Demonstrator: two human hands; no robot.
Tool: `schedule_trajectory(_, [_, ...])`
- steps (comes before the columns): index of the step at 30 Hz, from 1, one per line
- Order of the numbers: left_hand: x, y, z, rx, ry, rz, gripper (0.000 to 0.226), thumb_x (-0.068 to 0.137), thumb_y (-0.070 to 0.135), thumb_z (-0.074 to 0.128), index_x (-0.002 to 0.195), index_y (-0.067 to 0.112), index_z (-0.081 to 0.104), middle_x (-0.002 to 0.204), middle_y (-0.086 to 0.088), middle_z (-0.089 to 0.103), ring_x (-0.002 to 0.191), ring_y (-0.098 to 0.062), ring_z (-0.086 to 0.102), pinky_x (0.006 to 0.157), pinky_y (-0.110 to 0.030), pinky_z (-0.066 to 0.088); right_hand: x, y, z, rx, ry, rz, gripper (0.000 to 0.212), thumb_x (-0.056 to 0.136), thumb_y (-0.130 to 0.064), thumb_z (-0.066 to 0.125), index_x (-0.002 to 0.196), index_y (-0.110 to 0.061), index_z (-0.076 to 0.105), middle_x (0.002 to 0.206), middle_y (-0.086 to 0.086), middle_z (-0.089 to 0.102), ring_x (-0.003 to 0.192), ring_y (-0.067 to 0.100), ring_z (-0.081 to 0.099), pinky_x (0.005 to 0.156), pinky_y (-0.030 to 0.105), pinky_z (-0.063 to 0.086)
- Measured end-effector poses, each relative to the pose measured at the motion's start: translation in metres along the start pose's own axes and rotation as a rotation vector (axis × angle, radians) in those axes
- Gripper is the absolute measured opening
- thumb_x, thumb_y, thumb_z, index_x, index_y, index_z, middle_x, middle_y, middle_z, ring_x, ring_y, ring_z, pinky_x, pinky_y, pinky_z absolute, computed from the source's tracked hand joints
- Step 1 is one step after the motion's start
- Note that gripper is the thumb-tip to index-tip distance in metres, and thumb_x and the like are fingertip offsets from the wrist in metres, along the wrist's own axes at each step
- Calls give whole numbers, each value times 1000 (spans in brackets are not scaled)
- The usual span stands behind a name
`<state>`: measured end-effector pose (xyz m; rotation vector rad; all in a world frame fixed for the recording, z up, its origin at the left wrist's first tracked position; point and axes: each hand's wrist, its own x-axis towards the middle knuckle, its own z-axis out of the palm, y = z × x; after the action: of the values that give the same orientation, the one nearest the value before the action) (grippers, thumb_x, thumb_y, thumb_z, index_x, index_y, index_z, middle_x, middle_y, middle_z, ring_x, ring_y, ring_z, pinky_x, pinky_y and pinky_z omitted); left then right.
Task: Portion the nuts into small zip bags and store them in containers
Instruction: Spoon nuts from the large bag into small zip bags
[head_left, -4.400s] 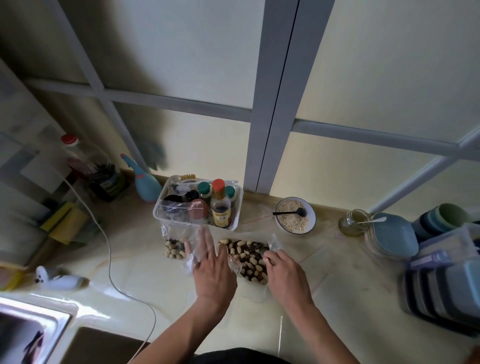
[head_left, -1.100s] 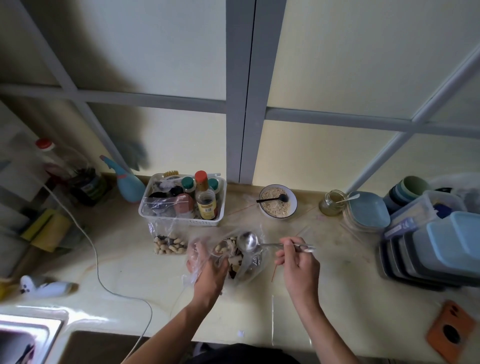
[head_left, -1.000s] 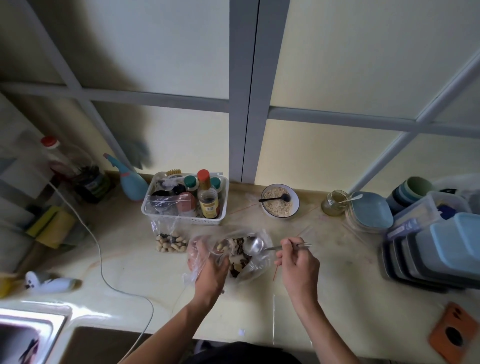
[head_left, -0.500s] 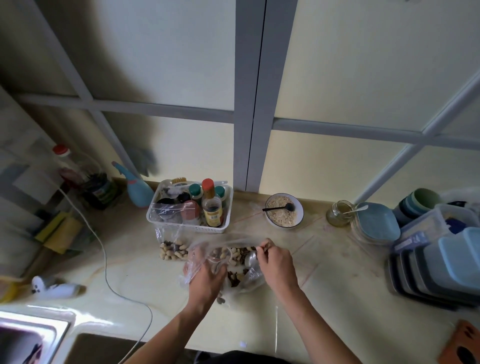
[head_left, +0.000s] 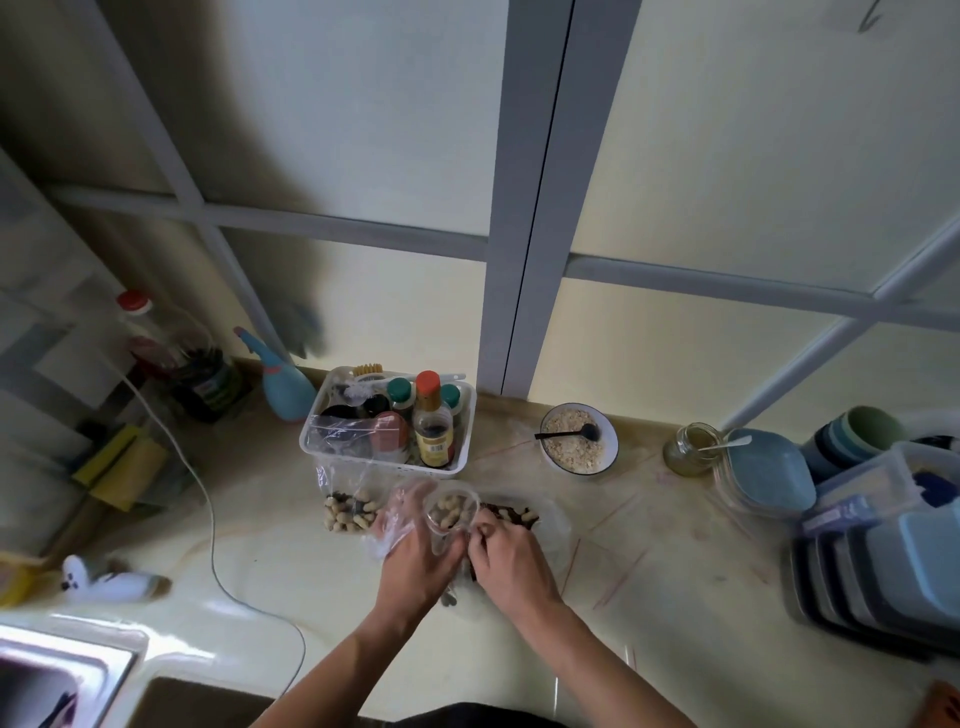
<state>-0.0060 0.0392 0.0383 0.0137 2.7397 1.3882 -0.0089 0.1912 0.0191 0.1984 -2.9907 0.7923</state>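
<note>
Head view: a small clear bag (head_left: 451, 512), its mouth spread into a ring, is held up by the left hand (head_left: 415, 551), whose fingers are curled around the plastic. Pale nuts (head_left: 453, 510) can be seen inside it. The right hand (head_left: 506, 551) is closed at the edge of the same bag; whether a spoon is pinched in it cannot be told. Beneath the hands a larger bag (head_left: 540, 519) of mixed nuts lies on the counter (head_left: 675, 597). One filled bag (head_left: 347, 512) is already set down in front of the white basket of bottles (head_left: 389, 426), to the left of the hands.

Judged from this, the task is at an early stage: one portion looks done, a second is being filled, and it is not yet sealed. The stacked lidded containers (head_left: 883, 561) at the right appear untouched, so storing has apparently not been begun. Much of the large bag remains to be portioned.
</note>
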Motion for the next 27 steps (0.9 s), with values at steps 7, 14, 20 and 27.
schedule_trajectory(7, [0,-4,-3,24,-16,28,69,89,32,71,138,38,23,132,2,52,106,-6,62,94,-33,52,-2,13,19,315,271,350,17,97,-16,63,81,-15,68,56,-10,56,49,7,51,52,20,38])
schedule_trajectory(14, [-1,-15,-1,136,17,173,70,88,49,60,140,52,14,136,15,42,121,-15,57,102,-59,43,1,19,31,851,166,798,21,101,-23,60,89,-21,77,74,-5,78,71,11,76,77,37,62])
schedule_trajectory(20, [-7,-15,0,221,-11,241,62,87,47,59,138,40,26,143,14,38,129,-21,50,101,-59,43,-5,27,29,1228,156,953,23,102,-16,60,98,1,75,89,16,78,79,28,77,72,35,62])
schedule_trajectory(27, [-15,-21,4,167,-97,55,69,88,45,62,140,39,17,116,13,62,103,-11,65,82,-31,53,-13,39,13,1501,150,948,26,106,-17,52,114,4,66,99,23,76,89,26,77,69,28,62])
